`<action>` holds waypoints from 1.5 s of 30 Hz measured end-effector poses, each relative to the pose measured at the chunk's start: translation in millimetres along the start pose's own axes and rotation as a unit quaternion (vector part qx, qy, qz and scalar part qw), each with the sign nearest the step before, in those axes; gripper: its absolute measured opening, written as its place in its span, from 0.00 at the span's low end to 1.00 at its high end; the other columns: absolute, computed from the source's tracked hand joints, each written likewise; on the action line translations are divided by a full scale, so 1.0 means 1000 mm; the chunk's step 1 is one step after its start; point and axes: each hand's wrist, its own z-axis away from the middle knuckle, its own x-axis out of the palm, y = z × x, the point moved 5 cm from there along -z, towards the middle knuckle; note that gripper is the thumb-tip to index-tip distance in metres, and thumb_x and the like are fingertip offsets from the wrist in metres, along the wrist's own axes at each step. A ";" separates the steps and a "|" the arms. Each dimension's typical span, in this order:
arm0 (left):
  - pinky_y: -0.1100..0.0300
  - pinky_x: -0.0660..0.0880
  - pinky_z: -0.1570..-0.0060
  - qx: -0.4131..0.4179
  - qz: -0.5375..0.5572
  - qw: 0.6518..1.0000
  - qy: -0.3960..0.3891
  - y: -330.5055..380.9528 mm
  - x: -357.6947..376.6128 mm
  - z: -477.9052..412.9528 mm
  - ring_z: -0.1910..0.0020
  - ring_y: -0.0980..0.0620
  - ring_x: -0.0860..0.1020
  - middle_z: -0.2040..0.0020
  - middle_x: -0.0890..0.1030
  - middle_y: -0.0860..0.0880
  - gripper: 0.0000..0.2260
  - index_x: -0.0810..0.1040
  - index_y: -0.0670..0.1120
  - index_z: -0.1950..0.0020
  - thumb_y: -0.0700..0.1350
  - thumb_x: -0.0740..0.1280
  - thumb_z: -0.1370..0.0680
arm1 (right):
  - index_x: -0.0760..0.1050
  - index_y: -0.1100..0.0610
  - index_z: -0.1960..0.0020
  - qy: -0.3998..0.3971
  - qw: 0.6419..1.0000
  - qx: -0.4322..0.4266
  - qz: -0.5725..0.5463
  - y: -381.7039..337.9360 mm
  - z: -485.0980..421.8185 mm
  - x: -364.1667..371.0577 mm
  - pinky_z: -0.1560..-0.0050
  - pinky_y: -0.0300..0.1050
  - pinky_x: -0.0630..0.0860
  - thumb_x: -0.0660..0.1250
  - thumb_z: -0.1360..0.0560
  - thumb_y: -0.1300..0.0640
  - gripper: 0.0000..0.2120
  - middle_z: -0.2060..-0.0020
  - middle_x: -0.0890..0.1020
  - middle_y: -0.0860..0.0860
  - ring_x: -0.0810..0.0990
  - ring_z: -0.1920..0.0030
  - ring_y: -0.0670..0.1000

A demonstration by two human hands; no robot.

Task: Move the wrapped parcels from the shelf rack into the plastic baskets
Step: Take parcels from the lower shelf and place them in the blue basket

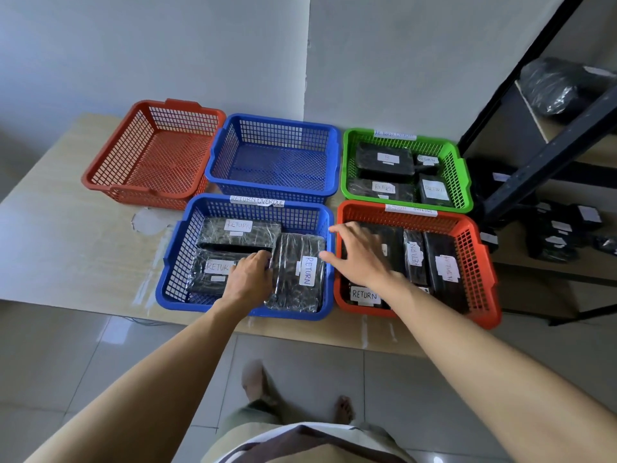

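Note:
Three black wrapped parcels labelled RETURN lie in the near blue basket (173, 262). My left hand (248, 275) rests inside it, fingers curled against the left side of the upright-labelled parcel (300, 272); a firm grip cannot be told. My right hand (357, 253) hovers with fingers spread over the divide between that basket and the near red basket (480, 262), which holds several parcels. The green basket (462, 175) also holds several. More parcels (561, 235) sit on the black shelf rack (541, 158) at right.
An empty red basket (100, 168) and an empty blue basket (334, 155) stand at the back of the wooden table (66, 235). A grey wall is behind. A large black bag (554, 85) lies on an upper shelf. Tiled floor and my feet are below.

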 end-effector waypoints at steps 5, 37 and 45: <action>0.48 0.66 0.46 -0.022 -0.058 0.998 -0.031 -0.031 -0.008 -0.008 0.43 0.43 0.73 0.42 0.77 0.47 0.10 0.73 0.44 0.41 0.42 0.58 0.21 | 0.60 0.51 0.25 -0.101 0.993 -0.031 0.052 -0.046 -0.032 0.040 0.33 0.54 0.60 0.60 0.24 0.34 0.35 0.28 0.68 0.49 0.66 0.29 0.53; 0.46 0.62 0.34 0.083 -0.152 0.981 -0.091 -0.092 -0.043 -0.103 0.34 0.43 0.66 0.33 0.68 0.46 0.27 0.63 0.46 0.30 0.46 0.70 0.26 | 0.60 0.51 0.27 -0.196 0.973 0.121 0.018 -0.084 -0.099 0.081 0.29 0.57 0.53 0.68 0.26 0.40 0.33 0.35 0.76 0.51 0.72 0.34 0.57; 0.46 0.61 0.34 0.074 -0.227 0.962 -0.129 -0.089 -0.037 -0.125 0.34 0.42 0.66 0.33 0.68 0.45 0.37 0.59 0.45 0.28 0.56 0.72 0.30 | 0.63 0.49 0.30 -0.173 0.976 0.130 -0.010 -0.076 -0.094 0.085 0.29 0.57 0.53 0.66 0.27 0.36 0.31 0.33 0.75 0.48 0.74 0.35 0.53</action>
